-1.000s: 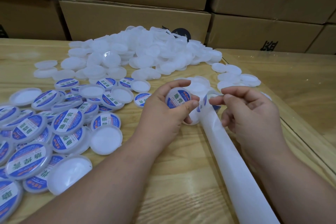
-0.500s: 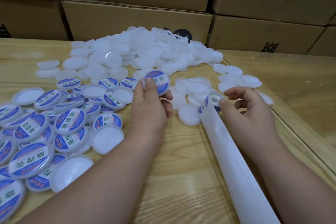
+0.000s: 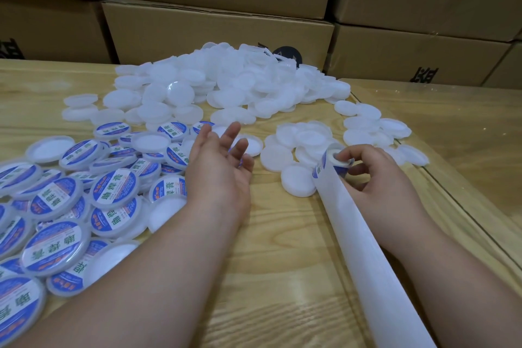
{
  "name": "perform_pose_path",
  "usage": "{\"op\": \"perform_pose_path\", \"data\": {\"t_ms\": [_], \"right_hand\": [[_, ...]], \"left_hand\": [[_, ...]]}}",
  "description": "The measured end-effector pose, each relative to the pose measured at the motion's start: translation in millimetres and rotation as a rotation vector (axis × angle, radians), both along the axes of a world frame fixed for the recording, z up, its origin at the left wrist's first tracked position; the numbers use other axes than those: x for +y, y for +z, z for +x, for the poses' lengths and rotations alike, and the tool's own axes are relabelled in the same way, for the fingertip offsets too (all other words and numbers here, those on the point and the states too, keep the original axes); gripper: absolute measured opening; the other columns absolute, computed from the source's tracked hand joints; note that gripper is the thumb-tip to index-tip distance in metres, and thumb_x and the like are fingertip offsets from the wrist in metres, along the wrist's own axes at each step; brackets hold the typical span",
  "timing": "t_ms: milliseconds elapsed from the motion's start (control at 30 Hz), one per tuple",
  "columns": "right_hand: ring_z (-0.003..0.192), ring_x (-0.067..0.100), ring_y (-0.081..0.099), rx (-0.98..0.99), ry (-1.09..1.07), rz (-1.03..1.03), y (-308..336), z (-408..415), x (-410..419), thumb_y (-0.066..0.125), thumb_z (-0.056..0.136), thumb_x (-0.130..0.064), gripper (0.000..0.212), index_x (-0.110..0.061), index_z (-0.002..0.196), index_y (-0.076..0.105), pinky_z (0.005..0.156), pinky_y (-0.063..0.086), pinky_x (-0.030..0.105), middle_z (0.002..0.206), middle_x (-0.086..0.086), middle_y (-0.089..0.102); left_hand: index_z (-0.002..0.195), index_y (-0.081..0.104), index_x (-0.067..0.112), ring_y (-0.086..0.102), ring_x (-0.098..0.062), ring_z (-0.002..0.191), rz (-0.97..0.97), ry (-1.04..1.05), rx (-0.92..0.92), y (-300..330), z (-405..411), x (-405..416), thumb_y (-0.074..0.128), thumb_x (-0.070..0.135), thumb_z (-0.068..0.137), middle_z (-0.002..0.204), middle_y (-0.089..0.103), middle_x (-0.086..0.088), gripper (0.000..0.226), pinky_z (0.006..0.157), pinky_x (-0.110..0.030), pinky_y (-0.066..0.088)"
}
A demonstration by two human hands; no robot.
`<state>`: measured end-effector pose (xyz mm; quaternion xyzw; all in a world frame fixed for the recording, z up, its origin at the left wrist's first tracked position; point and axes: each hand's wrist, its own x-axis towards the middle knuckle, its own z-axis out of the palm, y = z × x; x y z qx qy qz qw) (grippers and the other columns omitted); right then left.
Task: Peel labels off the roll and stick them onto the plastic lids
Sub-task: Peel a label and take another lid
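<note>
Label roll point(image 3: 336, 159): small roll, blue-and-white printed labels on its outer turn, lying on the table right of centre, just beside the near plain lids.
Backing strip point(image 3: 370, 260): wide white liner running from the roll toward the near right edge of the frame, lying over the table and across the right forearm's inner side.
Right hand point(image 3: 375, 178): fingers curled around the far end of the roll, thumb and forefinger pinching at its top edge; grip narrow, holding the roll.
Left hand point(image 3: 219, 167): palm turned up and inward, fingers spread and straight, holding nothing; it sits at the right edge of the labelled pile, fingertips above a plain lid point(image 3: 250, 144).
Labelled lids point(image 3: 115, 188): many round lids bearing blue, white and green labels, overlapping in a loose spread at near left; a few in this spread lie upside down showing white insides.
Plain lids, main heap point(image 3: 226, 82): large mound of unlabelled translucent white lids at far centre, thinning out toward the left.
Plain lids, small group point(image 3: 299, 147): a cluster between the two hands, touching the roll's left side; more lie scattered point(image 3: 375, 127) far right of the roll.
Table point(image 3: 282, 277): light wood grain; a seam with a dark line runs along the right side.
Cardboard boxes point(image 3: 220, 31): stacked brown cartons along the far edge, black characters printed on several.
</note>
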<state>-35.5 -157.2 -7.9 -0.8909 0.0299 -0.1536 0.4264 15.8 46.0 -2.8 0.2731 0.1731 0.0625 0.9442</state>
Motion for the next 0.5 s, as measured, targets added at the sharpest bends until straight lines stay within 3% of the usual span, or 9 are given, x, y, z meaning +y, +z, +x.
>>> {"op": "perform_pose_path", "data": {"t_ms": [67,133,267,367,433,500], "right_hand": [[0.092,-0.01,0.059,0.0,0.007,-0.027,0.8,0.4,0.5,0.079,0.078,-0.044,0.03,-0.047,0.099,0.057,0.064,0.041,0.006,0.111,-0.027,0.052],[0.089,-0.012,0.058,-0.015,-0.012,-0.059,1.1,1.1,1.2,0.08,0.079,-0.044,0.028,-0.044,0.093,0.056,0.062,0.04,0.004,0.108,-0.025,0.054],[0.076,0.0,0.059,-0.052,-0.061,-0.135,-0.4,1.7,0.1,0.081,0.08,-0.041,0.027,-0.033,0.085,0.055,0.057,0.04,0.01,0.089,-0.015,0.062],[0.078,-0.002,0.056,-0.114,-0.077,-0.169,2.1,2.0,-2.1,0.081,0.08,-0.03,0.024,-0.03,0.08,0.057,0.06,0.038,0.008,0.086,-0.01,0.063],[0.083,-0.004,0.057,-0.14,-0.103,-0.151,5.9,1.1,-3.5,0.082,0.079,-0.028,0.024,-0.033,0.081,0.058,0.063,0.037,0.01,0.09,-0.013,0.062],[0.085,-0.003,0.057,-0.179,-0.124,-0.106,10.0,-0.7,-5.0,0.083,0.075,-0.025,0.027,-0.036,0.08,0.058,0.066,0.04,0.016,0.092,-0.016,0.059]], "left_hand": [[0.129,0.056,0.028,0.066,-0.013,0.059,0.017,0.002,-0.008,1.3,-1.4,-0.4,0.047,0.023,0.106,0.088,0.078,0.001,0.025,0.051,-0.022,0.046],[0.116,0.062,0.024,0.059,-0.012,0.053,0.162,-0.014,-0.065,2.5,-5.2,-4.7,0.05,0.023,0.104,0.078,0.074,0.002,0.018,0.048,-0.023,0.042],[0.079,0.069,0.025,0.044,-0.011,0.045,0.795,-0.19,-0.343,-0.6,-25.1,-22.2,0.054,0.025,0.094,0.06,0.061,0.001,0.021,0.043,-0.019,0.035],[0.074,0.067,0.021,0.053,-0.016,0.049,1.29,-0.361,-0.556,-6.5,-41.1,-32.5,0.053,0.042,0.089,0.057,0.062,0.0,0.029,0.048,-0.03,0.045],[0.068,0.063,0.018,0.057,-0.017,0.057,1.509,-0.403,-0.591,-8.3,-44.5,-36.3,0.049,0.052,0.089,0.059,0.063,0.001,0.042,0.057,-0.04,0.049],[0.063,0.061,0.021,0.06,-0.011,0.06,1.604,-0.449,-0.536,-6.6,-45.6,-37.6,0.044,0.062,0.087,0.061,0.066,0.005,0.05,0.062,-0.04,0.051]]}}
